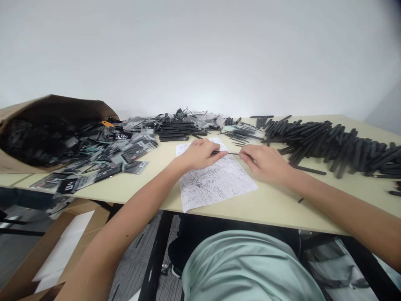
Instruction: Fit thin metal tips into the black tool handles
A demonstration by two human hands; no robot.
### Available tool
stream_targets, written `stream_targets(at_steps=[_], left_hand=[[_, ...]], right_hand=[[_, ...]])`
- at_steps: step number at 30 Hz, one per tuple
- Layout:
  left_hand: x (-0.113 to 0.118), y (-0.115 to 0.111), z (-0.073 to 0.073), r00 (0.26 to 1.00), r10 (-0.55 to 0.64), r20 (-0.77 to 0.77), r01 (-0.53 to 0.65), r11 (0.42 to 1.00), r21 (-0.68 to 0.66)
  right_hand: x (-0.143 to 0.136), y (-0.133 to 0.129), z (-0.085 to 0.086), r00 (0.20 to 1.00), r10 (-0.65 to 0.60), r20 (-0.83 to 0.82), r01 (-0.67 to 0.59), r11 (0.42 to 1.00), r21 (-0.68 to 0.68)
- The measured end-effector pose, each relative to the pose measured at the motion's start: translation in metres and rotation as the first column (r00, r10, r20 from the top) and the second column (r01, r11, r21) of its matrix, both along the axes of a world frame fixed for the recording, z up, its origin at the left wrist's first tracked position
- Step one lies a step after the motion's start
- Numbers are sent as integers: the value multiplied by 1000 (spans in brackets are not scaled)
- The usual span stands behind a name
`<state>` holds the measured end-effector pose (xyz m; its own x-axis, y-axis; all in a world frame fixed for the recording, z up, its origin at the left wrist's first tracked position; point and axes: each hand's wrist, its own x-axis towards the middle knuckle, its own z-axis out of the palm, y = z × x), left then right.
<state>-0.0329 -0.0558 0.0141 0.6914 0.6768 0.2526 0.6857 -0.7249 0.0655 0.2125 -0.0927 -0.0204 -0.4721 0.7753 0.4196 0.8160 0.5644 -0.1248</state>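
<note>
Above a scribbled white sheet (216,182), my left hand (203,154) is closed on a dark pen barrel (214,152). A thin dark refill (233,153) runs from it to my right hand (258,159), whose fingers pinch its other end. Just behind my hands lies a spread of thin refills (242,133). To the right is a long heap of black pen barrels (313,140). A stack of black pens (175,129) sits behind my left hand.
At the left, a tipped cardboard box (56,102) spills packaged pens (109,156) across the table (131,190). Below the table edge stands an open carton (46,251) with white sheets. A small black piece (300,200) lies near the front edge.
</note>
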Motion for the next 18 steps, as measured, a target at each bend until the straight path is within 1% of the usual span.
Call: stream_targets(at_steps=[5,9,13,18], left_hand=[[-2,-1,3,998,17,53,-19,999,28],[-1,-3,3,997,-2,82,3,1000,-12],[-1,-5,2,998,-42,47,46,995,-84],[0,-4,1,993,-117,-10,115,990,-85]], right_hand=[[4,4,1,997,-70,18,71,996,-49],[4,3,2,994,-87,61,91,994,-62],[2,1,1,998,-37,60,41,997,-60],[2,3,0,999,37,13,-36,998,-48]])
